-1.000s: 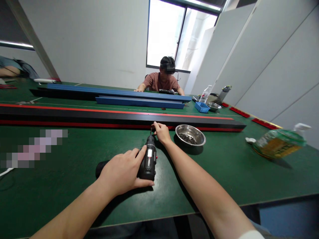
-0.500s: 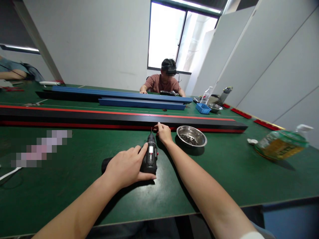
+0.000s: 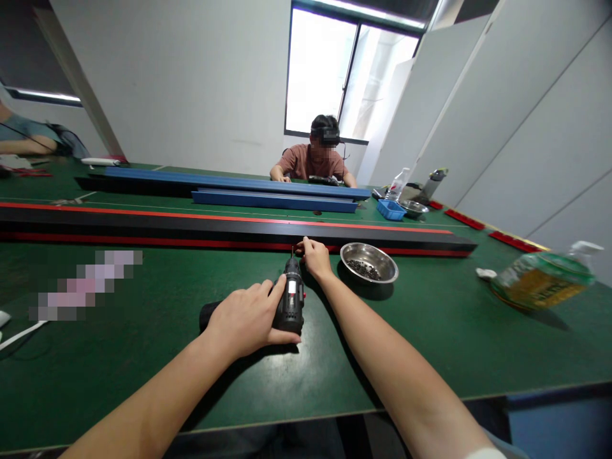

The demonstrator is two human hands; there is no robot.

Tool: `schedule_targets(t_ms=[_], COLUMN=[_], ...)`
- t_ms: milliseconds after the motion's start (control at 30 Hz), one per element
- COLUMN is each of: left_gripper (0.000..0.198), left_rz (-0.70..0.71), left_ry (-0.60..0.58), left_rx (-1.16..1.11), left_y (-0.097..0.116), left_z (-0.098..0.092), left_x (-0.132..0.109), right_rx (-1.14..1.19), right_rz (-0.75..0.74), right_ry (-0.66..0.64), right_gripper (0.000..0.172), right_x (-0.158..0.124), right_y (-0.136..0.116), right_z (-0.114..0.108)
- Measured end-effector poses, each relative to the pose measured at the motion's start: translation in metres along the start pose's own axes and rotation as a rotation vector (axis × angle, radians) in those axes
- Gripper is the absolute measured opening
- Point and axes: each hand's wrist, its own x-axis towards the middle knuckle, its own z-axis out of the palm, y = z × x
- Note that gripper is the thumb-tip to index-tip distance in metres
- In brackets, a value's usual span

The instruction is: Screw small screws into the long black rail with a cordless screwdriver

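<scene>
My left hand (image 3: 246,315) is wrapped round a black cordless drill (image 3: 291,303) lying on its side on the green table. The drill's bit points away from me at the red lower edge of a long black and red bar (image 3: 229,231). Just right of the bit, my right hand (image 3: 315,256) is closed at the bar's near side, fingers pinched together. Whatever those fingertips hold is too small to make out. Beside the right hand stands a steel bowl (image 3: 388,273) with many small dark screws (image 3: 364,269) in it.
Blue bars (image 3: 272,200) lie beyond the black one, and a person (image 3: 306,159) sits across the table. At right are a large bottle of yellow liquid (image 3: 540,280), a blue basket (image 3: 391,210) and red strips (image 3: 516,241). A white cable (image 3: 21,336) lies at left.
The view has shifted slightly, so everything sits a little farther right and lower. Both hands and the drill keep nearly the same place against the bar.
</scene>
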Motion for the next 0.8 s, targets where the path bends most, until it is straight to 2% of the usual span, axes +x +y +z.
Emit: schedule_targets(t_ms=[233,333,433,533,667,800], left_gripper=[0.109,0.108,0.105,0.104,0.104,0.104], left_rz=[-0.012,-0.008,-0.009,-0.008,-0.003,-0.006], left_ry=[-0.013,-0.007,-0.003,-0.003,0.000,-0.002], left_rx=[-0.002,0.000,-0.003,-0.015,-0.025,-0.029], left_y=[0.000,0.001,0.003,0.003,0.003,0.003], left_z=[0.000,-0.002,-0.002,-0.003,-0.005,-0.005], left_x=[0.001,-0.001,-0.005,-0.007,-0.008,-0.007], right_rx=[-0.064,-0.102,-0.135,-0.233,-0.415,-0.276], right_rz=[-0.050,-0.113,-0.128,-0.114,0.026,0.213], right_ry=[-0.004,0.005,0.061,0.136,0.183,0.138], right_gripper=[0.045,0.039,0.040,0.042,0.037,0.044], right_x=[-0.004,-0.003,0.000,-0.001,-0.009,-0.012], right_y=[-0.004,-0.016,-0.032,-0.038,-0.025,-0.005], right_z=[0.000,-0.013,-0.044,-0.088,-0.140,-0.164])
